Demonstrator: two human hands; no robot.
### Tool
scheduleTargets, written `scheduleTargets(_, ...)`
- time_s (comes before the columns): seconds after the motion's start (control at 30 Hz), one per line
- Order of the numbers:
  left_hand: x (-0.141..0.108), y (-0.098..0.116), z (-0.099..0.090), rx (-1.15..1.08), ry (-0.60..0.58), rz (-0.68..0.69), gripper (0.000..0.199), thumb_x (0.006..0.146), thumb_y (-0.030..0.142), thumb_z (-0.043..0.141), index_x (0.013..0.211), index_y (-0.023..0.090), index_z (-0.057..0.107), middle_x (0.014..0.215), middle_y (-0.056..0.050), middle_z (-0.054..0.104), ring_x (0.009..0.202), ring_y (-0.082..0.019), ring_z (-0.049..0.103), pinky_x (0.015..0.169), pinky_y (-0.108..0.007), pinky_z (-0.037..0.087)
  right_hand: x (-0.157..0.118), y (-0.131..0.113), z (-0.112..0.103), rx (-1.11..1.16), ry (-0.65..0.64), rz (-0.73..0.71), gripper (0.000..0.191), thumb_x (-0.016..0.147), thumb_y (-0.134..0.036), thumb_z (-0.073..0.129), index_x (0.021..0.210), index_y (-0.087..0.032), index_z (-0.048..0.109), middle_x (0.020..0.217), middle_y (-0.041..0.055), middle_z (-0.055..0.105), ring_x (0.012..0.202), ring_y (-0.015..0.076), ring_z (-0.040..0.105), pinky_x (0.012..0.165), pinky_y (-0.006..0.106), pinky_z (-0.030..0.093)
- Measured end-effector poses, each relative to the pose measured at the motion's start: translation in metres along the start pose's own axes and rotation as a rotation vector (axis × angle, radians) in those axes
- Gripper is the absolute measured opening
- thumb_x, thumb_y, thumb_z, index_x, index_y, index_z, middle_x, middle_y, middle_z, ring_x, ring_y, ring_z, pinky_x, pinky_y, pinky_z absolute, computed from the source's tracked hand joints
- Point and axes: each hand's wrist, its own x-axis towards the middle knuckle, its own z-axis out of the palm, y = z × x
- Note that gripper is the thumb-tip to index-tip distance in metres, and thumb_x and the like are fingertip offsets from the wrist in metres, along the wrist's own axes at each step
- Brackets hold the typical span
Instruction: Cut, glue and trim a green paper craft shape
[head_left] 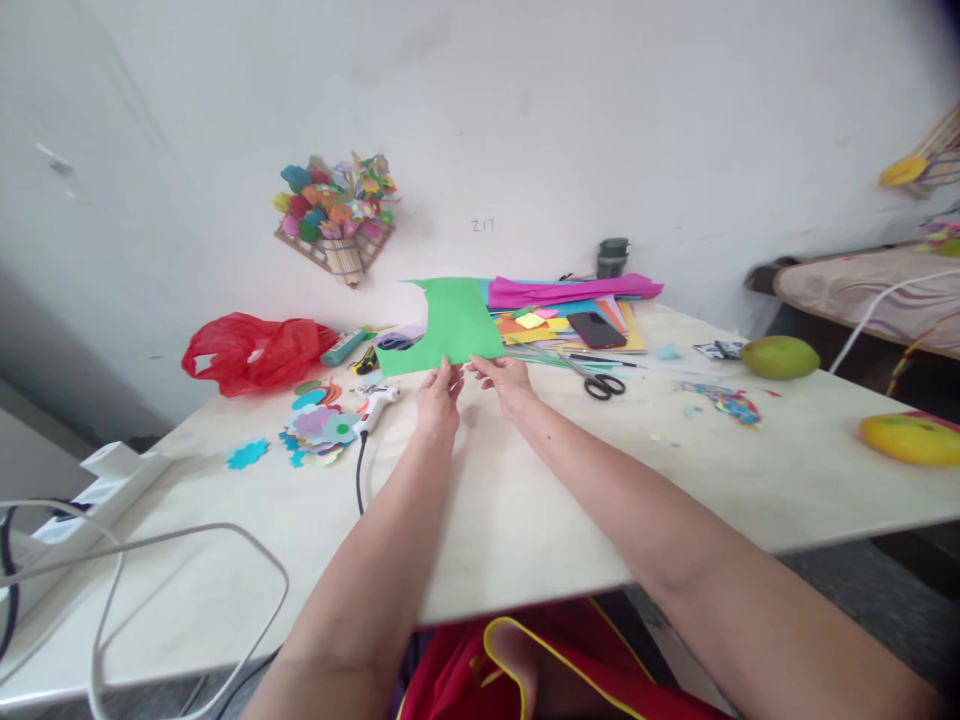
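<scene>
Bag [259, 357] left — paper [456, 325] between, fruit [780, 357] right

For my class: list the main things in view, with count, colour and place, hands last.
Sheet: 1, green, centre
Scissors: 1, black-handled, right of sheet
Glue gun: 1, white, centre-left
Cutouts: several, mixed, left
Bag: 1, red, back left
Power strip: 1, white, far left
Cables: several, white and black, left
Papers: several, mixed, back
Phone: 1, dark, on papers
Container: 1, dark, back right
Scraps: several, mixed, right
Fruits: 2, green and yellow, right
Wall decoration: 1, multicoloured, upper left
Table: 1, whitish, beneath
Garment: 1, red and yellow, bottom
Left hand: 1, sheet's near edge
Right hand: 1, same edge
</scene>
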Motion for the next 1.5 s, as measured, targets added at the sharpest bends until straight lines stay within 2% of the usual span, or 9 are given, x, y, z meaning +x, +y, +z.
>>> scheduleTargets(0.17,0.005,0.003,-0.006,0.007,0.021,0.007,0.023,0.066,0.03,0.074,0.067,0.016,0.055,0.066,0.0,0.065,0.059,-0.007,0.058,0.065,-0.02,0.043,0.003,-0.002,-0.004,-0.029,0.032,-0.045,0.019,0.057,-0.034,0.071,0.058,-0.017,0.062,0.062,0.0016,0.067,0.05,0.0075,0.05,0.046,0.02,0.036)
scheduleTargets(0.33,0.002,0.002,-0.004,-0.008,0.008,-0.003,0.021,0.067,0.03,0.073,0.071,0.016,0.057,0.069,0.0,0.067,0.062,-0.008,0.061,0.066,-0.021,0.044,0.004,-0.002,-0.005,-0.033,0.065,-0.032,0.019,0.057,-0.031,0.071,0.055,-0.016,0.059,0.056,0.0002,0.064,0.047,0.0065,0.048,0.045,0.02,0.036)
scheduleTargets(0.6,0.006,0.005,-0.008,0.02,0.03,0.025,0.023,0.066,0.03,0.074,0.068,0.016,0.055,0.066,0.001,0.065,0.057,-0.007,0.06,0.064,-0.021,0.045,0.005,-0.002,-0.008,-0.04,0.01,-0.038,0.023,0.061,-0.038,0.07,0.06,-0.016,0.063,0.062,0.0017,0.066,0.049,0.0073,0.051,0.045,0.019,0.037)
scheduleTargets(0.8,0.007,0.006,-0.01,0.032,0.015,-0.064,0.018,0.07,0.026,0.071,0.08,0.016,0.06,0.075,-0.003,0.068,0.063,-0.01,0.063,0.069,-0.024,0.047,0.011,-0.01,-0.015,0.016,0.183,-0.011,0.021,0.062,-0.034,0.071,0.057,-0.017,0.059,0.057,0.0003,0.065,0.046,0.007,0.049,0.043,0.02,0.035)
scheduleTargets(0.9,0.005,0.006,-0.009,0.054,-0.007,-0.112,0.018,0.067,0.019,0.073,0.08,0.015,0.061,0.072,-0.003,0.067,0.064,-0.011,0.064,0.071,-0.026,0.048,0.013,-0.014,-0.019,0.064,0.225,0.003,0.022,0.063,-0.033,0.07,0.056,-0.017,0.057,0.058,0.0005,0.065,0.045,0.0075,0.049,0.042,0.02,0.035)
scheduleTargets(1.07,0.002,0.003,-0.005,0.15,-0.025,-0.116,0.014,0.063,0.009,0.073,0.069,0.014,0.061,0.06,0.0,0.063,0.051,-0.007,0.056,0.064,-0.024,0.048,0.013,-0.014,-0.019,0.061,0.19,0.018,0.024,0.062,-0.036,0.071,0.058,-0.018,0.057,0.06,0.0014,0.066,0.045,0.0081,0.05,0.041,0.02,0.036)
scheduleTargets(1.23,-0.001,0.001,-0.005,0.176,-0.114,-0.16,0.013,0.063,0.005,0.071,0.067,0.013,0.061,0.061,-0.002,0.064,0.056,-0.009,0.059,0.067,-0.026,0.05,0.011,-0.013,-0.017,0.071,0.187,0.021,0.026,0.061,-0.038,0.073,0.059,-0.017,0.058,0.06,0.0019,0.066,0.045,0.0077,0.049,0.04,0.02,0.036)
scheduleTargets(1.37,-0.002,-0.002,-0.006,0.161,-0.127,-0.174,0.016,0.062,0.001,0.07,0.066,0.013,0.059,0.062,-0.002,0.064,0.06,-0.01,0.062,0.07,-0.026,0.052,0.011,-0.012,-0.017,0.071,0.185,0.027,0.026,0.061,-0.038,0.072,0.059,-0.017,0.058,0.061,0.0021,0.066,0.045,0.0076,0.049,0.04,0.02,0.036)
scheduleTargets(1.5,-0.005,-0.004,-0.004,0.208,-0.15,-0.189,0.017,0.062,0.004,0.07,0.069,0.013,0.058,0.063,-0.002,0.064,0.055,-0.009,0.06,0.064,-0.024,0.051,0.012,-0.009,-0.018,0.119,0.168,0.049,0.022,0.062,-0.033,0.072,0.059,-0.017,0.058,0.059,0.0011,0.065,0.045,0.0069,0.049,0.039,0.018,0.036)
